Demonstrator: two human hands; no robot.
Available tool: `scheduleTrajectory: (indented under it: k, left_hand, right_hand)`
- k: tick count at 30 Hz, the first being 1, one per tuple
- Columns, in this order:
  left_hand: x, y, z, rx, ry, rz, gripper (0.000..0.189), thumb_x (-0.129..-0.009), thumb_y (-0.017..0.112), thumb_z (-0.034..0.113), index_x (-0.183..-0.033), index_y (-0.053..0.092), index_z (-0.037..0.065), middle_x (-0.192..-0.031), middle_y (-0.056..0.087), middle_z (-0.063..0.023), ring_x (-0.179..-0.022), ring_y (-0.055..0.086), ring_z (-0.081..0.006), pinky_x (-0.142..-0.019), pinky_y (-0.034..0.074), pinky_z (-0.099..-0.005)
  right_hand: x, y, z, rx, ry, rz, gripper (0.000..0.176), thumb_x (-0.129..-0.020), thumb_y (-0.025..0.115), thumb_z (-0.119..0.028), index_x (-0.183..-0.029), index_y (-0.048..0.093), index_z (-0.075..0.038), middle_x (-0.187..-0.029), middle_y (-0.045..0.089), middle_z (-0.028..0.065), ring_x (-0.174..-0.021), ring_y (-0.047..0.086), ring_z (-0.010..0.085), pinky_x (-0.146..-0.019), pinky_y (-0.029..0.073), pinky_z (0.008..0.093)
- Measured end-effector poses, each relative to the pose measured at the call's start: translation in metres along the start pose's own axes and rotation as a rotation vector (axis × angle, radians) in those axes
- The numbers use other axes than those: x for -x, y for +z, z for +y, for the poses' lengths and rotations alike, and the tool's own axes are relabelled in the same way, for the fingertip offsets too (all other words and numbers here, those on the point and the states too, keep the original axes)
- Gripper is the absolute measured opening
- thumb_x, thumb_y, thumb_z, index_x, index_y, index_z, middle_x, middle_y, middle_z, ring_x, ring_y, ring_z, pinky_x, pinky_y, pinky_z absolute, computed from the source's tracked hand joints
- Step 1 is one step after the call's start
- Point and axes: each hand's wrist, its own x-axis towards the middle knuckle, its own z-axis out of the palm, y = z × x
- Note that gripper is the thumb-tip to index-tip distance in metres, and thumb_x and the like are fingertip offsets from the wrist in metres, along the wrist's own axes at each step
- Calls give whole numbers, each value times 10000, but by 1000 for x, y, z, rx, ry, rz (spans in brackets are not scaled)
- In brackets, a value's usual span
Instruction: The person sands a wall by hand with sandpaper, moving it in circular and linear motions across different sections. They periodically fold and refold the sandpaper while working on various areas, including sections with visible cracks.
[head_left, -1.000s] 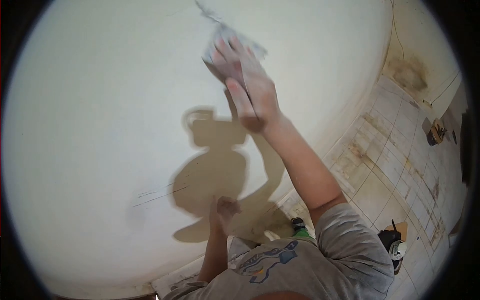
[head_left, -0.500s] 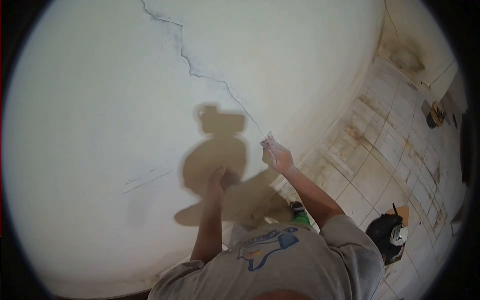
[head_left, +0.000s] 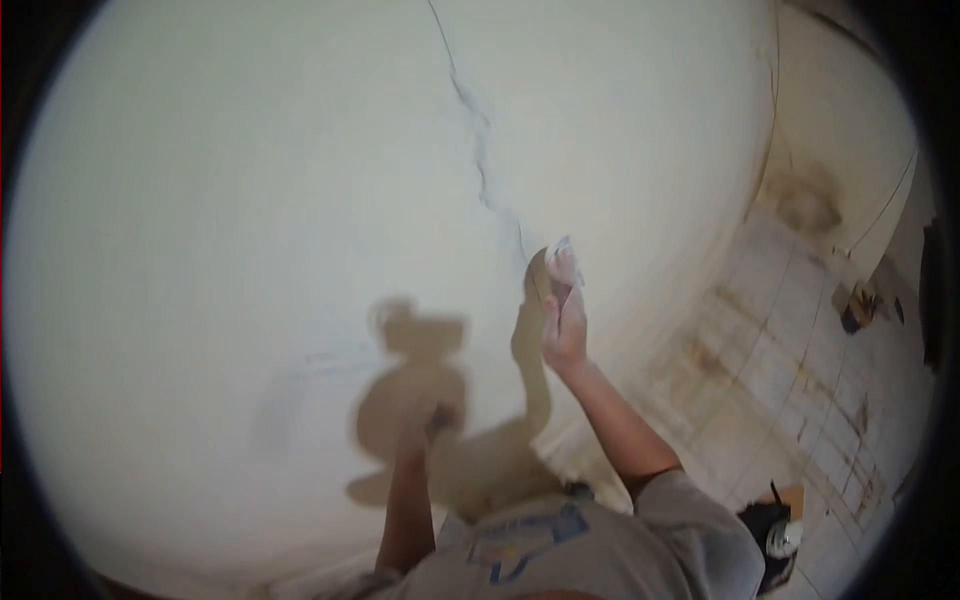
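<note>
My right hand (head_left: 566, 318) is raised close to the pale wall (head_left: 250, 200), fingers closed around a small folded whitish sheet (head_left: 563, 262) that looks like dusty sandpaper. A long jagged crack (head_left: 482, 170) runs down the wall and reaches the area just left of this hand. Lower and to the left, my left hand (head_left: 422, 430) is near the wall within my own shadow (head_left: 410, 395); its fingers are dark and smeared by motion.
Stained floor tiles (head_left: 760, 370) stretch along the right side. A black bag (head_left: 765, 540) lies on them at lower right, beside a white round item (head_left: 785, 538). Farther off sits a small dark container (head_left: 858, 310) with tools. Another wall (head_left: 830, 130) bears a brown stain.
The view has shifted, so the crack appears more upright and farther right. My right hand has risen slightly with the sheet, wrist straighter. My left hand appears lower in the view.
</note>
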Motion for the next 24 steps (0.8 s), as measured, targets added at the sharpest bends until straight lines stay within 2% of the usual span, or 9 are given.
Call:
scheduleTrajectory:
  k: [2, 5, 8, 10, 14, 18, 21, 23, 24]
  left_hand:
    - [38, 2, 10, 123, -45, 49, 292, -1000, 562, 306, -971, 662, 34, -867, 693, -132, -824, 668, -277, -805, 527, -430]
    - [60, 2, 20, 173, -2, -127, 299, -990, 545, 262, -934, 660, -9, -894, 703, -182, -826, 691, -309, -782, 556, -445]
    - [70, -11, 11, 188, 11, -100, 269, -976, 562, 305, -920, 627, 50, -869, 669, -125, -843, 656, -276, -784, 514, -427]
    - [78, -25, 1, 180, 10, -61, 255, -972, 558, 298, -910, 611, 55, -855, 645, -117, -840, 645, -274, -776, 511, -422]
    - [93, -42, -3, 255, 4, 101, 227, -977, 545, 273, -901, 578, 61, -820, 598, -101, -818, 615, -265, -768, 507, -423]
    - [98, -64, -13, 178, 16, 90, 241, -998, 527, 286, -904, 563, 67, -833, 598, -100, -814, 605, -256, -774, 507, -418]
    - [93, -82, -20, 249, -89, 71, 266, -1023, 510, 321, -950, 570, 73, -874, 620, -102, -840, 614, -245, -790, 506, -406]
    - [93, -84, -29, 343, -115, 28, 275, -1025, 508, 330, -976, 580, 69, -885, 628, -104, -850, 620, -241, -793, 505, -406]
    - [89, -85, -35, 380, -133, 0, 281, -1025, 507, 334, -989, 585, 66, -890, 632, -105, -855, 622, -240, -795, 505, -405]
  right_hand:
    - [-56, 16, -12, 303, -231, -160, 533, -1024, 471, -88, -1527, 364, 52, -1569, 392, 272, -1473, 355, 435, -1216, 257, 499]
    - [-128, 55, -36, 243, -309, -76, 522, -1034, 439, -115, -1528, 374, 40, -1571, 396, 263, -1477, 346, 435, -1222, 245, 486]
    - [-212, 89, -55, 66, -392, -5, 525, -1044, 433, -164, -1525, 376, 37, -1555, 419, 261, -1472, 344, 435, -1225, 233, 465]
    - [-268, 92, -88, 253, -476, -22, 510, -1042, 454, -173, -1502, 405, 39, -1515, 462, 272, -1422, 417, 435, -1186, 307, 461]
    - [-335, 112, -130, 275, -507, 18, 614, -1072, 393, -280, -1512, 308, 140, -1592, 291, 341, -1508, 258, 448, -1250, 219, 434]
    - [-312, 111, -128, 225, -430, 21, 566, -1056, 443, -228, -1534, 348, 59, -1626, 223, 322, -1522, 204, 450, -1256, 200, 449]
    - [-263, 103, -101, 428, -330, 44, 325, -1065, 440, -177, -1294, 559, 21, -1103, 665, 253, -1044, 612, 459, -912, 478, 456]
    - [-222, 98, -77, 275, -279, 36, 480, -1038, 464, -161, -1471, 443, 45, -1448, 527, 274, -1358, 496, 426, -1129, 381, 442]
    - [-199, 96, -56, 225, -260, 34, 468, -1035, 466, -150, -1458, 455, 50, -1419, 549, 273, -1338, 519, 419, -1110, 400, 430]
